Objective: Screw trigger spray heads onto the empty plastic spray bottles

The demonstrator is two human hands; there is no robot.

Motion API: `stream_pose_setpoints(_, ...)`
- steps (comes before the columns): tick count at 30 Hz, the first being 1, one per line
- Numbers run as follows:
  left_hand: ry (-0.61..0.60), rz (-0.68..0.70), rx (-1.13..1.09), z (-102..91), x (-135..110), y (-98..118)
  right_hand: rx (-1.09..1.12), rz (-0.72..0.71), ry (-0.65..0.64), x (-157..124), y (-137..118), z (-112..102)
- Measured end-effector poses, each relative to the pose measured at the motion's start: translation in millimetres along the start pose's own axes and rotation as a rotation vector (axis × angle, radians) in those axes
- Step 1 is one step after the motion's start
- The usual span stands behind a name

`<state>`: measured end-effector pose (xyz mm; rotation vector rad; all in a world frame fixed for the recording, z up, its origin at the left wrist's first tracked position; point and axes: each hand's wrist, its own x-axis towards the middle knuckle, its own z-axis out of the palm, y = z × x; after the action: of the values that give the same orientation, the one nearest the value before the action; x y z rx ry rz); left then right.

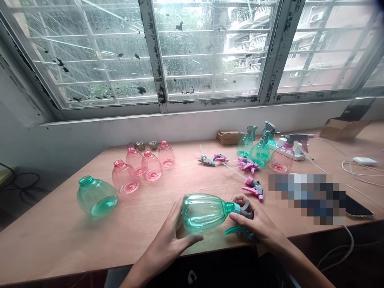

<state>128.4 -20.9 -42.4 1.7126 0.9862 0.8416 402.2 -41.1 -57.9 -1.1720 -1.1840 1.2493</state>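
A clear green spray bottle (204,213) lies on its side in the air above the front of the table, its neck pointing right. My left hand (169,236) is wrapped around its base end, with the thumb below and the fingers partly hidden behind it. At the neck, my right hand (259,220) grips the green-and-grey trigger sprayer (247,212), thumb and fingers around its collar. The sprayer's green trigger (235,230) hangs downward. Whether the collar is fully screwed on, I cannot tell.
An open green bottle (97,198) and several open pink bottles (151,166) stand at left. Loose pink trigger sprayers (255,189) lie mid-table. Behind them are green bottles with sprayers (259,154) and a pink one (282,160). A phone (358,206) and cables lie at right.
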Motion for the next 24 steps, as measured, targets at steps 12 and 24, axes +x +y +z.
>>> stream_pose_setpoints(12, -0.051, 0.025, -0.073, 2.0, -8, 7, 0.037, 0.009, -0.211, 2, 10, -11)
stream_pose_setpoints(24, -0.051, -0.014, -0.101, 1.5, -2, 7, 0.039, 0.04, -0.18, 3, 8, -11)
